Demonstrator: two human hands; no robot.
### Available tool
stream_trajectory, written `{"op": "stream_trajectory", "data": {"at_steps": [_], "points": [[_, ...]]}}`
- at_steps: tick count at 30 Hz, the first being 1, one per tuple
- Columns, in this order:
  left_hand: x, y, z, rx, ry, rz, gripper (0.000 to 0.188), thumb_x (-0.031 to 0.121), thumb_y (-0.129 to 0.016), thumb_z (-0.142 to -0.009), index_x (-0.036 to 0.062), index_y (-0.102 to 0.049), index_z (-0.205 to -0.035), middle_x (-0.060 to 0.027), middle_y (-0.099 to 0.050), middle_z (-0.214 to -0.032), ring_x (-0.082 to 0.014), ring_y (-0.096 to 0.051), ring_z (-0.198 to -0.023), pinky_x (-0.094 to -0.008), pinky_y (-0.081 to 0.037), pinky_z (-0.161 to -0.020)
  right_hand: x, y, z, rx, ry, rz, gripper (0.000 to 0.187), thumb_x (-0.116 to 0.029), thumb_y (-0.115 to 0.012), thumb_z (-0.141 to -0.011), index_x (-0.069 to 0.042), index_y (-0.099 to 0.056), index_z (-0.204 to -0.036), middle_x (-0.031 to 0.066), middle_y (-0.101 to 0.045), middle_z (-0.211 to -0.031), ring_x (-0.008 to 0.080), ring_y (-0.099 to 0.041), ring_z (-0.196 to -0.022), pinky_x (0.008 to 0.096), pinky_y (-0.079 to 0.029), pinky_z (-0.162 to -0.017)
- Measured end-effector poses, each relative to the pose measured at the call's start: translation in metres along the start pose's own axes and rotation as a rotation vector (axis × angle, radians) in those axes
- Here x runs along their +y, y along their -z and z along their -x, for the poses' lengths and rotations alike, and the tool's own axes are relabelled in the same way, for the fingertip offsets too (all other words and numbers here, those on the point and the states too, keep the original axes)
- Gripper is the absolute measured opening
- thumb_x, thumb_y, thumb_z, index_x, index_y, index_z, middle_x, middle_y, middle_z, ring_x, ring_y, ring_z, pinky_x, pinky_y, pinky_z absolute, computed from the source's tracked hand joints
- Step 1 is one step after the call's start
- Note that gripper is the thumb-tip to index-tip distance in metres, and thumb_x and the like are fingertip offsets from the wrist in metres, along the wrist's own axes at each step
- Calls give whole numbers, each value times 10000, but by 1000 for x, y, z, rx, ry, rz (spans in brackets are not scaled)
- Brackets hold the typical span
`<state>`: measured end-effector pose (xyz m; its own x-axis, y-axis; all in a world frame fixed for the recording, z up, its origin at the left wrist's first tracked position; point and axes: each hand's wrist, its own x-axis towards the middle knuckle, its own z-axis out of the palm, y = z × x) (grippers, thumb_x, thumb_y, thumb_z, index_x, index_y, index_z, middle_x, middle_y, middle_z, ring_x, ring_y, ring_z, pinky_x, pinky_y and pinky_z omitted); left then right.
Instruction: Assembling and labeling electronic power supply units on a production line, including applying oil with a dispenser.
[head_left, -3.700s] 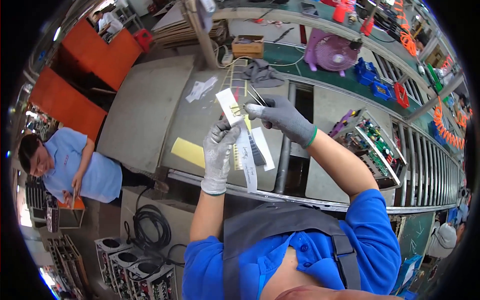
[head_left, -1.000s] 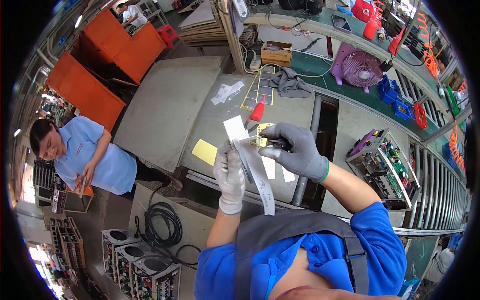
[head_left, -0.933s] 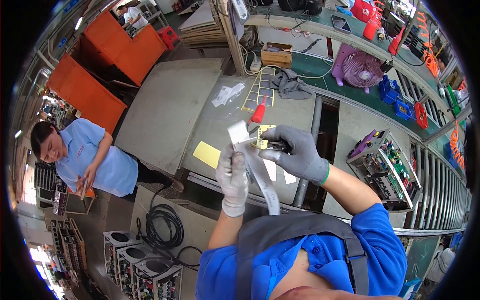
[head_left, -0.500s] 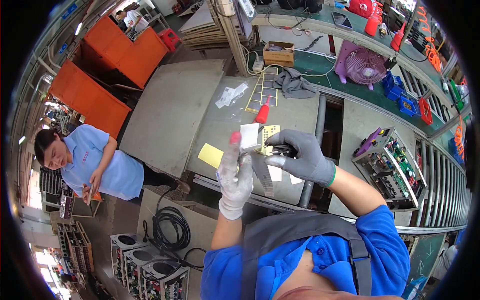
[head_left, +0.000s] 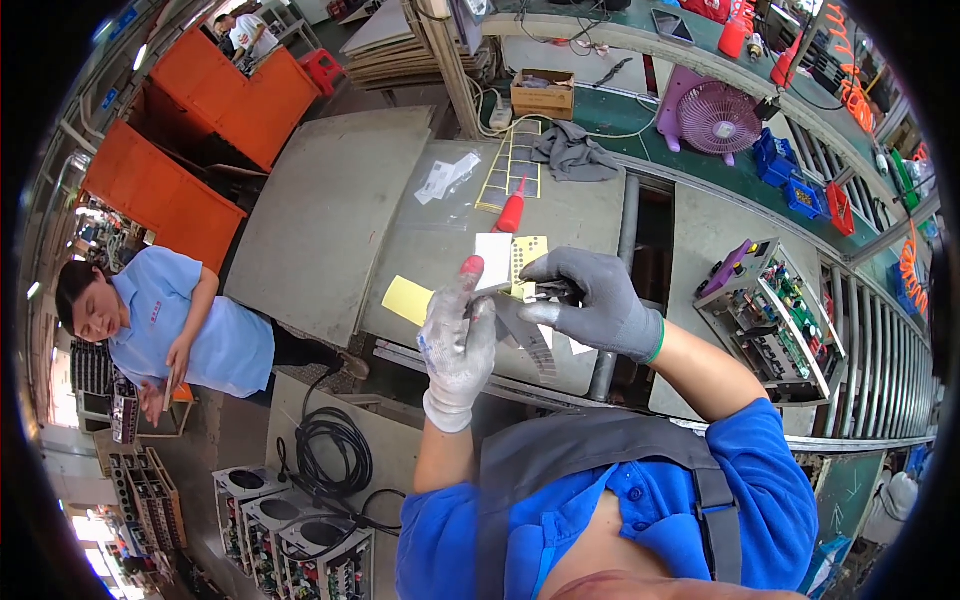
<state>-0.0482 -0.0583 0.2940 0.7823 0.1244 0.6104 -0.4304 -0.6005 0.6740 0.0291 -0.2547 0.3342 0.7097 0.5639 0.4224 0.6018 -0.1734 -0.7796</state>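
Label strip (head_left: 497, 268), white backing with small yellow stickers, held at chest height between my hands over grey workbench (head_left: 330, 210). Left hand (head_left: 458, 338), pale glove, closed round strip, red fingertip up. Right hand (head_left: 590, 305), grey glove, pinching strip edge, thumb against forefinger. Judged step: peeling one sticker; next move calls for clean pinch, steady pull. Farther off: red glue bottle (head_left: 511, 211), yellow frame sheet (head_left: 512, 165), pink fan (head_left: 716, 115).

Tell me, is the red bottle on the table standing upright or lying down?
Lying down: the red bottle rests on its side on the grey table.
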Motion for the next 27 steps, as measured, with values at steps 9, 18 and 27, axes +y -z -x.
{"op": "stream_trajectory", "data": {"at_steps": [9,18,27], "points": [[19,0,0,117,261,503,584,-131,-587,-892,-2,-428,-1440,-154,-482,-1473,-185,-601,-1137,-298,-497,-930,-3,3,1,-35,84,44,434,-304,-830,-785,-48,-670,-1097,112,-699,-910,258,-699,-764,340,-535,-671],[7,-9,14,195,181,432,500,-106,-648,-883,0,-496,-1348,-129,-604,-1289,-162,-610,-1099,-299,-512,-940,-4,1,3,-18,15,8,426,-261,-834,-784,-47,-676,-1118,111,-717,-952,228,-723,-801,316,-556,-699],[-2,-6,22,197,114,472,287,-110,-659,-883,7,-616,-1142,-103,-680,-1093,-152,-650,-967,-293,-530,-867,-8,0,6,-20,17,4,412,-221,-842,-771,-48,-672,-1104,115,-705,-928,243,-709,-767,324,-546,-668]]}}
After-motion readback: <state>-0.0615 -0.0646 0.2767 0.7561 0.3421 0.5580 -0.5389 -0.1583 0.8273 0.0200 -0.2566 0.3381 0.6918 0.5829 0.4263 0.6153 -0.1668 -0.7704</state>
